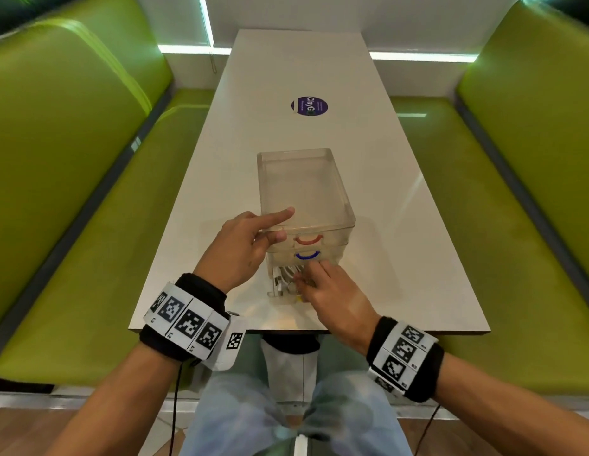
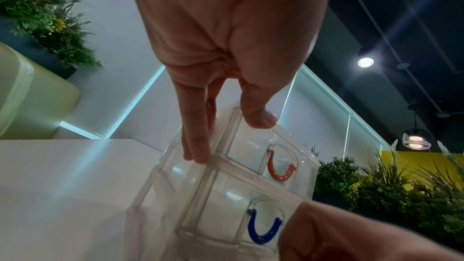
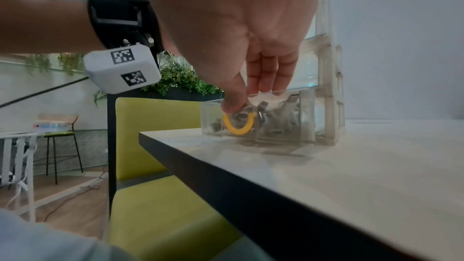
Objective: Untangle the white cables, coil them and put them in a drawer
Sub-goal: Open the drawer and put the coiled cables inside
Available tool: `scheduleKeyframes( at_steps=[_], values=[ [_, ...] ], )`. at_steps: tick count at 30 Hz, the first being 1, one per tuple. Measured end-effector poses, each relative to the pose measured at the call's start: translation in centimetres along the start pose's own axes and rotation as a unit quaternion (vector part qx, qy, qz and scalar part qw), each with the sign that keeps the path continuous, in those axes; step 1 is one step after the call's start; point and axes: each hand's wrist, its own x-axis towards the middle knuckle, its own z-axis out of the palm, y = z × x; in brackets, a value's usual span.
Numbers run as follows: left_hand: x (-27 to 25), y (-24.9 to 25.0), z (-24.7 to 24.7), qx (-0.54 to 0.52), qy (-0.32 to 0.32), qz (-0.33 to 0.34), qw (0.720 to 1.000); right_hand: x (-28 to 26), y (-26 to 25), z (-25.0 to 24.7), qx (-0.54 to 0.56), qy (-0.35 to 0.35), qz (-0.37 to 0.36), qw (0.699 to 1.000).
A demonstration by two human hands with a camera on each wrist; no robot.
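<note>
A clear plastic drawer unit (image 1: pixel 306 192) stands on the white table (image 1: pixel 201 225), near its front edge. Its top drawer has a red handle (image 1: pixel 308 240), the middle one a blue handle (image 1: pixel 307 256). The bottom drawer (image 1: pixel 277 292), with a yellow handle (image 3: pixel 238 126), is pulled out toward me. White cables (image 1: pixel 286 274) lie bundled inside it. My left hand (image 1: pixel 283 225) holds the unit's top front left corner, index finger on top and thumb on the front. My right hand (image 1: pixel 306 276) pinches the bottom drawer's front wall, thumb outside and fingers inside over the cables (image 3: pixel 273 118).
Green padded benches (image 1: pixel 72 192) run along both sides of the table. A round purple sticker (image 1: pixel 309 106) lies farther back on the tabletop. The table's front edge (image 1: pixel 306 331) is just below my wrists. My knees are under it.
</note>
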Motion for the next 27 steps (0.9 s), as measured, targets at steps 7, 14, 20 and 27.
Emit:
scheduleKeyframes(
  at_steps=[7,14,20,27],
  values=[
    [-0.1,0.0,0.1,0.005,0.006,0.011,1.0,0.5,0.0,0.2,0.013,-0.003,-0.014,1.0],
    [-0.3,-0.1,0.0,0.003,0.007,0.02,1.0,1.2,-0.6,-0.1,0.012,-0.022,0.004,1.0],
    [-0.4,-0.1,0.1,0.002,0.008,0.017,1.0,1.6,-0.8,-0.7,0.02,-0.067,-0.034,0.997],
    [-0.5,-0.2,0.0,0.002,0.012,0.032,0.999,0.5,-0.3,-1.8,0.078,-0.12,0.029,0.989]
  ],
)
